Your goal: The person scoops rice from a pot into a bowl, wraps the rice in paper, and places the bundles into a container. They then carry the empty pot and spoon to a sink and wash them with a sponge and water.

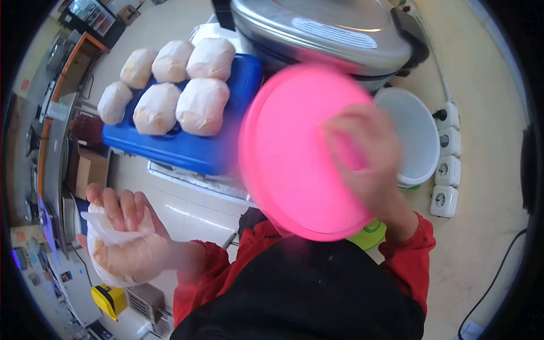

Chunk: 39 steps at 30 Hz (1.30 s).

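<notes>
My left hand [127,212] is off to the left with its fingers curled over a paper-wrapped parcel [122,258], whose white, thin wrap shows a tan tint. My right hand [368,147], smeared by motion, grips a round pink lid [289,153] near its middle; pink shows between thumb and fingers. The lid is tilted toward me and covers whatever lies behind it. Several similar white wrapped parcels [203,106] sit in two rows on a blue plastic box lid [187,153] ahead of me.
A large steel cooker [328,28] with a dark handle stands at the back. Beside it is a white round tub [412,136]. A white power strip [449,170] with a plug runs along the right. Part of a green round thing [368,235] shows below the pink lid.
</notes>
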Available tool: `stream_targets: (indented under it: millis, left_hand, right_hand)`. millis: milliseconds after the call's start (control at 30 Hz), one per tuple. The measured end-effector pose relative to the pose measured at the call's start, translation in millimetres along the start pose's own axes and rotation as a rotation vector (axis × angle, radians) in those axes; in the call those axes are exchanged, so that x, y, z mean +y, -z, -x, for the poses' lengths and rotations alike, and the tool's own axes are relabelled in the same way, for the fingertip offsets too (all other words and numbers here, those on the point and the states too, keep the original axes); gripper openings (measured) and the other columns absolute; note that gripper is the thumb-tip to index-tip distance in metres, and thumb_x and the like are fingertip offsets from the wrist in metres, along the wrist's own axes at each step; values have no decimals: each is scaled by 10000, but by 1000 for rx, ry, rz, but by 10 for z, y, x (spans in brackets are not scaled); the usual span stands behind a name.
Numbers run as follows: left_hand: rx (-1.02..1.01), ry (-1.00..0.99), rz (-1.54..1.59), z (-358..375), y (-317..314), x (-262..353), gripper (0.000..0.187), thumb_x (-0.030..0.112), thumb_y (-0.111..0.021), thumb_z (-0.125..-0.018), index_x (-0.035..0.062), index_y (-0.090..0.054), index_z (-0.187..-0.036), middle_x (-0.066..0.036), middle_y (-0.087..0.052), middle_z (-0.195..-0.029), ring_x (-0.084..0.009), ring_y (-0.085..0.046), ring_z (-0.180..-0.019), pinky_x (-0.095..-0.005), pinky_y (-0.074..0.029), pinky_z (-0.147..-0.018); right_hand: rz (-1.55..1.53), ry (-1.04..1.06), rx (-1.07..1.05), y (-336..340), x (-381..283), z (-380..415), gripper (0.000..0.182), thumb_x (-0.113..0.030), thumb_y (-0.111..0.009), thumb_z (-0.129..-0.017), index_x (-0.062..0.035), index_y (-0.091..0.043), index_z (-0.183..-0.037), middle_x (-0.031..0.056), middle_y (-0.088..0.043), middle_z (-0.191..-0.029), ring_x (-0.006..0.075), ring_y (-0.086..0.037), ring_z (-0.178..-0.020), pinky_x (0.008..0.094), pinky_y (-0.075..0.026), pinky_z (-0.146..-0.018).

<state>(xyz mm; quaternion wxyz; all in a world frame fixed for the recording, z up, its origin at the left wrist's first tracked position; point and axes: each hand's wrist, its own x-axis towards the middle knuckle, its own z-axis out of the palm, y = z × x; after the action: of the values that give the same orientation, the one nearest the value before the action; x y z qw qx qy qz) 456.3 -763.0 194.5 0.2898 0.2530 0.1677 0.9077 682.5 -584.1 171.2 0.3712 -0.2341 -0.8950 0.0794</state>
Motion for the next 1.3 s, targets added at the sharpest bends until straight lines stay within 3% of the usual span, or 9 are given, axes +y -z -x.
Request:
stream_targets:
  millis: [167,233,433,700,867,1000,1067,1200,1300]
  left_hand:
    - [68,43,11,23,12,70,471,430,-492,-837,30,-368,-1053,-49,-367,-642,-145,-326,-529,-275,-282,-540]
    - [115,98,-60,37,-87,-58,513,477,-488,-824,33,-372,-1052,-51,-374,-631,-156,-326,-519,-273,-280,-531]
    - [-20,359,15,-17,-124,-581,597,551,-518,-769,66,-366,-1082,-93,-433,-580,-198,-366,-462,-301,-306,-466]
    - [-249,504,58,-68,19,-1322,546,499,-487,-796,49,-348,-1072,-156,-517,-635,-288,-503,-486,-353,-418,-464]
    - [-159,561,-59,-3,102,-1588,493,453,-484,-813,29,-353,-1029,-160,-518,-634,-259,-513,-473,-338,-453,-437]
    - [-111,576,-176,38,73,-1646,476,453,-467,-821,23,-358,-993,-146,-504,-605,-256,-522,-453,-311,-447,-390]
    - [-125,557,-171,44,84,-1624,468,442,-477,-810,27,-360,-993,-132,-504,-634,-254,-531,-473,-316,-464,-413]
    - [-12,496,-298,74,122,-1576,482,457,-483,-792,31,-367,-985,-134,-516,-727,-252,-567,-564,-333,-492,-485]
    - [41,486,-430,83,86,-1563,466,478,-430,-852,52,-390,-1035,-119,-515,-699,-215,-498,-583,-299,-398,-527]
  right_hand:
    - [-136,-441,354,817,-365,28,148,72,-532,-749,-10,-566,-867,66,-497,-805,151,-503,-730,240,-394,-678]
    - [221,-526,198,1343,-419,707,132,65,-518,-761,-3,-552,-868,60,-480,-815,145,-484,-725,230,-382,-671]
    - [199,-1146,-68,1350,-604,1741,101,-42,-566,-783,-28,-585,-881,71,-520,-842,179,-514,-779,272,-405,-680]
    - [364,-1023,-15,-131,-172,2556,288,-116,-706,-673,-75,-623,-945,122,-534,-991,301,-511,-958,378,-416,-830]
    - [255,-913,-148,135,-119,2149,326,-149,-735,-667,-76,-634,-968,129,-550,-1060,274,-527,-975,384,-440,-800]
    - [-187,-970,-187,836,181,1837,241,-129,-711,-710,-68,-643,-933,100,-615,-914,223,-586,-835,340,-474,-709]
    - [2,-897,-17,1043,407,1363,179,-95,-687,-731,-67,-649,-903,64,-627,-794,198,-594,-716,289,-475,-649]
    - [-7,-454,-352,486,1489,809,375,-162,-706,-716,-2,-594,-1037,159,-619,-939,282,-595,-834,333,-465,-761]
    - [266,-471,-999,-320,2130,911,653,-324,-730,-657,56,-490,-1131,231,-552,-1087,348,-516,-1045,428,-387,-916]
